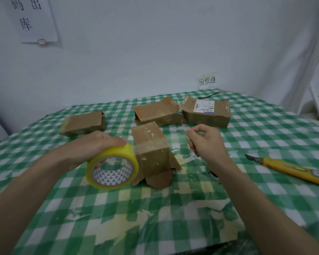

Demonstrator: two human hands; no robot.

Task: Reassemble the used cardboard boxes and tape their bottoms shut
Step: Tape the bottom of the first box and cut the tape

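At the centre of the frame a small brown cardboard box [151,144] stands on the green-and-white checked worktop [265,129], its loose flaps splayed out at the lower end toward the viewer. The left hand [92,146] grips a roll of yellowish clear packing tape [112,167] just left of the box, fingers curled over the top of the roll. A strip of clear tape [151,144] runs from the roll across the box's upper face. The right hand [204,140], right of the box, has its fingers curled with thumb and forefinger pinched together (it appears to hold the tape's free end, though the film is barely visible there). Three more worn brown cardboard boxes lie behind: one at centre left [83,123], one at upper centre [157,113], and one bearing a white shipping label [206,113] beside it. A yellow utility knife [289,168] lies at the right edge.
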